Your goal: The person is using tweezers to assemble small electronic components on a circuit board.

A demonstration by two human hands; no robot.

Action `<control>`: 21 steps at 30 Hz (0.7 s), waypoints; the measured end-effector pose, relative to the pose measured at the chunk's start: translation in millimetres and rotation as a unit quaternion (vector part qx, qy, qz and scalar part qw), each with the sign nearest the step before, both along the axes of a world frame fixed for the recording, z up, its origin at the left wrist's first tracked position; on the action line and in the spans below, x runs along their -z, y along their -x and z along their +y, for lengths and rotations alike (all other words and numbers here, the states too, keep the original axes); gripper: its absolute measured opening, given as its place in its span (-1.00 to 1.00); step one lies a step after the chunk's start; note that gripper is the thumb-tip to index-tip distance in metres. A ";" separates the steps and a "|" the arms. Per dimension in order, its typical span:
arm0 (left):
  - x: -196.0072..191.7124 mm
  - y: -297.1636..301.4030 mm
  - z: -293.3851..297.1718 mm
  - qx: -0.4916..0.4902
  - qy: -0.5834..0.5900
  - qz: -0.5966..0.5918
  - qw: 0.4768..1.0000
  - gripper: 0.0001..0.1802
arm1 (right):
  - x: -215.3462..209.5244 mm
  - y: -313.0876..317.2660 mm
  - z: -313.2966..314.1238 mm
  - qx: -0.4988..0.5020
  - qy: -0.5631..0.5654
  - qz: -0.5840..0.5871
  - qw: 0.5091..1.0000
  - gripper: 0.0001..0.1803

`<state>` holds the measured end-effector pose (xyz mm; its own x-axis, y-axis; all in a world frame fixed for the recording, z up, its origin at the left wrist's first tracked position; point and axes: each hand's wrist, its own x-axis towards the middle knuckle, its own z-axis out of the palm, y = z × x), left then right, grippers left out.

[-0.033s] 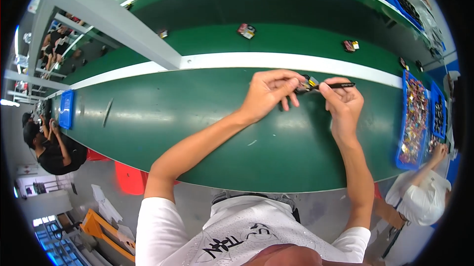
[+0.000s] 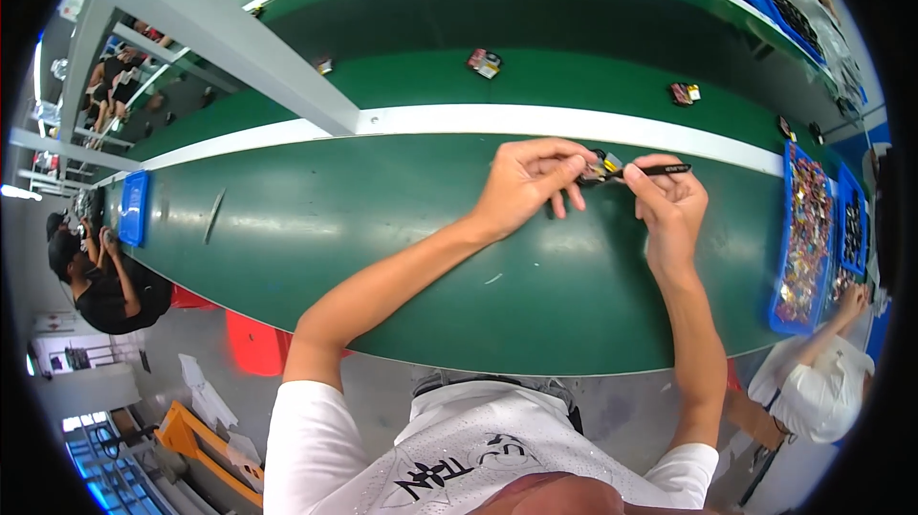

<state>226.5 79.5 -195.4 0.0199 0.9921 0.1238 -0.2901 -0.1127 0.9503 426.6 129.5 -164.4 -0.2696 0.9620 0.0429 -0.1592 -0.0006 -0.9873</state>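
Both hands met over the green bench (image 2: 382, 238), approx. mid-width, just inside the white stripe (image 2: 535, 120) along its far side.

L hand (image 2: 531, 185) was closed, fingertips pinching a small part (image 2: 598, 169) w/ yellow and dark bits; too small to tell its shape or which way it faced. Palm was down, forearm coming in from the near edge at a slant.

R hand (image 2: 669, 204) was closed on a thin black tool (image 2: 658, 170), pen-like, held btwn thumb and fingers. Its long axis lay roughly parallel to the stripe, i.e. along the bench length: one end pointed left into the part, the other stuck out right past the knuckles. Tool tip and part seemed to touch; can't tell for sure.

Blue tray (image 2: 786, 228) of mixed small pieces sat at the right end, well apart from the hands. Two more small parts (image 2: 485, 63) (image 2: 684, 93) lay beyond the stripe on the far strip. Another blue tray (image 2: 134, 209) sat at the left end. Other people stood by the left end (image 2: 96, 276) and the near right corner (image 2: 822, 391).
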 end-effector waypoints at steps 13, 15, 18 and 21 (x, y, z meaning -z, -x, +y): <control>-1.0 -22.4 3.8 0.004 0.033 0.021 0.999 -0.78 | -1.3 -28.6 13.5 -0.040 0.106 -0.041 0.993 -0.81; 1.9 -23.9 4.0 -0.009 0.022 0.024 0.999 -0.79 | -5.6 -27.2 14.3 -0.039 0.146 -0.034 0.988 -0.79; 1.5 -25.8 6.0 -0.049 0.023 0.033 0.998 -0.79 | -10.2 -25.9 15.3 -0.043 0.119 -0.041 0.991 -0.76; -2.7 -25.8 9.6 -0.083 0.040 0.038 0.995 -0.78 | -5.9 -30.0 19.2 -0.006 0.044 -0.016 0.999 -0.81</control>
<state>252.3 89.1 -192.7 -0.1393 0.9891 0.0484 -0.2004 -0.0760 0.9768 456.6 148.7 -158.5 -0.2813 0.9583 -0.0506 -0.1267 -0.0894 -0.9879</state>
